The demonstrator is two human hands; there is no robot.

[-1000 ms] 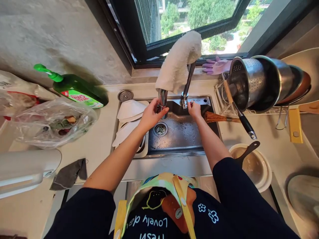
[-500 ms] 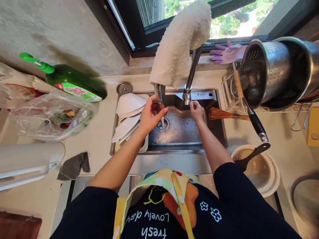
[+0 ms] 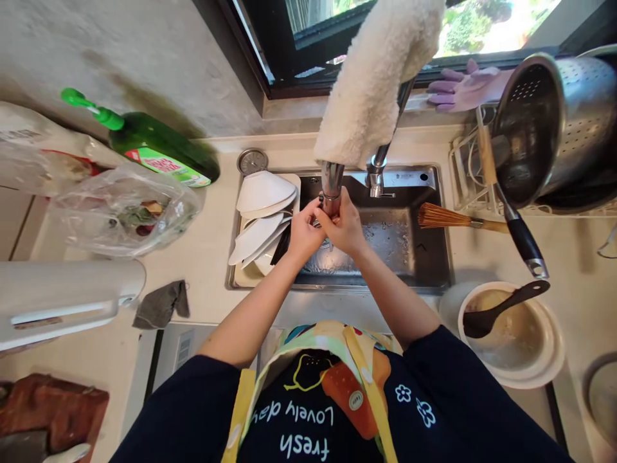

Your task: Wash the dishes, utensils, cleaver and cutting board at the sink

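At the mouth of the kitchen sink, the right hand [image 3: 346, 230] is curled closed around the lower end of a steel spout [image 3: 332, 183], its fingers wrapped to the far side. The left hand [image 3: 304, 235] is half closed and pressed in close, its fingertips [image 3: 320, 214] meeting the right hand at the spout's tip; whether those fingers grip the metal or some small thing is hard to tell from this angle. The spout stands upright over the sink basin [image 3: 409, 254], and a thick cream fleece towel [image 3: 376, 83] is draped over its upper bend, covering most of it.

The steel looks stiff and is likely slippery when wet, so the bare lower stretch below the towel seems the best place to take hold. The towel should be soft and light, and would probably slide off easily. Just beside the hands, white bowls [image 3: 263, 196] stand stacked on edge at the sink's left end, and they look fragile. To the right, a bamboo brush [image 3: 448, 217] rests across the sink's rim, with a steel colander [image 3: 576, 122] in a wire rack [image 3: 460, 173] beyond it and a pink rubber glove [image 3: 470, 89] on the window ledge. Farther left lie a green dish soap bottle [image 3: 159, 149] and a plastic bag [image 3: 126, 215].
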